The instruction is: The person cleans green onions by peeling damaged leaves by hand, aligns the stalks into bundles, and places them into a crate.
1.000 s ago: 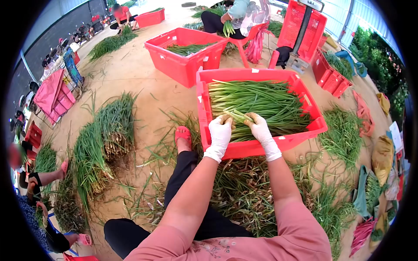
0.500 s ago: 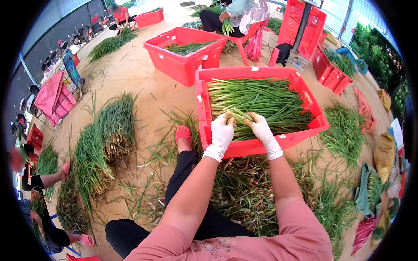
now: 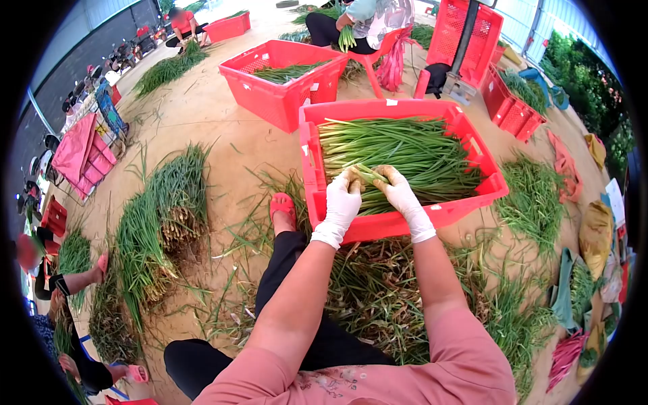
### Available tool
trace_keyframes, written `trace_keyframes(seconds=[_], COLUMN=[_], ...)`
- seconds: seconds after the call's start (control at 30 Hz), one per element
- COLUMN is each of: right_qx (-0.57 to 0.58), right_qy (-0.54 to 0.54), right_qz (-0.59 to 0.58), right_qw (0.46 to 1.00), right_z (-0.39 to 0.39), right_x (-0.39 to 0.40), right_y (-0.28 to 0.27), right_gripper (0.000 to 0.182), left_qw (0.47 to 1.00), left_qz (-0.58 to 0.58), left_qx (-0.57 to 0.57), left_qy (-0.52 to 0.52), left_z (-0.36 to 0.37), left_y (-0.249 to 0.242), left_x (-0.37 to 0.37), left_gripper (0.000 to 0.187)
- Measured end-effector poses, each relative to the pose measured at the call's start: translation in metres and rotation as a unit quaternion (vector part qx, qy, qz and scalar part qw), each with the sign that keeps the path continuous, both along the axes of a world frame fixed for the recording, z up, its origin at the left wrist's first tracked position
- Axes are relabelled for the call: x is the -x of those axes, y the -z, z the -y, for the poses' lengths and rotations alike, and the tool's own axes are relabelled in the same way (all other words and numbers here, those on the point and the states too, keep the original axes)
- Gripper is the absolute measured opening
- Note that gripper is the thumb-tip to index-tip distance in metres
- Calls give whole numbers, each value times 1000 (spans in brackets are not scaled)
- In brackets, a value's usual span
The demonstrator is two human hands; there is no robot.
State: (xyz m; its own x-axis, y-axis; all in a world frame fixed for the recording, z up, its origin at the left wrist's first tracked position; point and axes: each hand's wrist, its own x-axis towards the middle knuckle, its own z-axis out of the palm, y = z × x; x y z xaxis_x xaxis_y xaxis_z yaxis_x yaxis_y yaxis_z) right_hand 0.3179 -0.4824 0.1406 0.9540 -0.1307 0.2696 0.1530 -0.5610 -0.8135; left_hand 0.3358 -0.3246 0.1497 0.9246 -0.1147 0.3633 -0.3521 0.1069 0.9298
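In white gloves, my left hand and my right hand come close together above the near side of a red plastic crate. Both sets of fingers pinch a small pale-green piece of garlic chives stretched between them. Beneath and beyond it, long green garlic chives fill the crate, lying crosswise with their paler ends to the left. My fingers partly cover the pinched piece.
A second red crate with fewer chives stands further off. Chive bundles lie on the floor at left, trimmed leaves below the crate, more greens at right. A seated co-worker holds chives; other people are at left.
Both hands stay pinched on the same piece, shifted only slightly. The whole view has moved a little up and left. At far left a co-worker's hand has moved.
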Motion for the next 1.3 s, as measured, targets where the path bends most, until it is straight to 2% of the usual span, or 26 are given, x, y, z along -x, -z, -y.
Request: trace_keyframes(seconds=[0.07, 0.13, 0.17, 0.23, 0.3, 0.4, 0.47, 0.5, 0.57, 0.63, 0.67, 0.7, 0.77, 0.8, 0.83, 0.9, 0.97, 1.0, 1.03, 1.1, 1.13, 1.17, 1.23, 1.3], right_qx=[-43, -64, -109, -154, -194, -203, -205, -190, -174, -53, -54, -54, 119, 217, 285, 409, 470, 369, 205, 156, 220, 219, 358, 431], right_qy=[-29, -44, -74, -104, -156, -153, -154, -143, -134, -39, -14, -15, -4, -6, -4, -80, -145, -179, -166, -90, -59, -62, -68, -74], right_qz=[-63, -94, -103, -111, -152, -149, -147, -137, -127, -63, -2, 1, 116, 164, 158, 12, -114, -211, -220, -109, -39, -41, 21, 61], right_qw=[997, 992, 986, 976, 957, 955, 955, 962, 967, 996, 998, 998, 986, 962, 945, 909, 864, 887, 939, 978, 973, 973, 931, 897], right_z=[0, -2, -2, 2, 3, 3, 3, 1, -1, -2, -1, 5, 16, 14, 11, 3, -1, -3, 2, 3, -3, -11, -30, -42], right_x=[2, 2, 2, 3, 3, 4, 4, 5, 6, 5, 1, -1, -4, -1, 2, -2, -2, -7, -18, -53, -65, -70, -83, -91], right_y=[-6, -6, -4, -3, -9, -9, -8, -7, -7, -4, 4, 0, -12, -32, -48, -54, -30, -47, -47, -27, -17, -8, -1, 7], right_gripper=[25, 26, 28, 29, 29, 27, 26, 25, 24, 22, 21, 21, 20, 18, 19, 35, 59, 73, 55, 36, 25, 25, 26, 24], left_qw=[999, 997, 997, 988, 988, 982, 996, 996, 974, 952, 940, 926, 932, 938, 943, 954, 954, 941, 921, 892, 866, 837, 795, 778], left_qz=[28, -29, -30, 38, 47, 87, -48, -48, -197, -185, -182, -179, -154, -136, -118, -127, -155, -182, -209, -173, -194, -214, -245, -289], left_qx=[32, -64, -64, -147, -145, -165, -66, -66, 108, 241, 281, 320, 289, 263, 234, 125, -22, -99, -174, -313, -361, -409, -470, -476], left_qy=[9, 39, 40, -11, -14, -17, 34, 33, 4, -43, -67, -92, -153, -179, -205, -241, -257, -268, -278, -277, -286, -294, -296, -291], left_z=[-4, -15, -17, -18, -21, -26, -26, -28, -42, -71, -90, -113, -157, -178, -201, -248, -297, -319, -342, -395, -413, -426, -431, -430], left_y=[-2, -8, -5, -1, -5, -2, -3, -7, -20, -34, -41, -47, -62, -69, -74, -78, -66, -60, -52, -15, 1, 12, 19, 16], left_x=[1, 5, 4, 3, 6, 5, 4, 4, 5, -3, -7, -12, -13, -10, -4, 18, 43, 58, 74, 107, 127, 146, 177, 180], left_gripper=[11, 13, 13, 15, 16, 16, 13, 13, 9, 7, 8, 8, 10, 11, 12, 12, 13, 13, 13, 14, 16, 18, 22, 24])
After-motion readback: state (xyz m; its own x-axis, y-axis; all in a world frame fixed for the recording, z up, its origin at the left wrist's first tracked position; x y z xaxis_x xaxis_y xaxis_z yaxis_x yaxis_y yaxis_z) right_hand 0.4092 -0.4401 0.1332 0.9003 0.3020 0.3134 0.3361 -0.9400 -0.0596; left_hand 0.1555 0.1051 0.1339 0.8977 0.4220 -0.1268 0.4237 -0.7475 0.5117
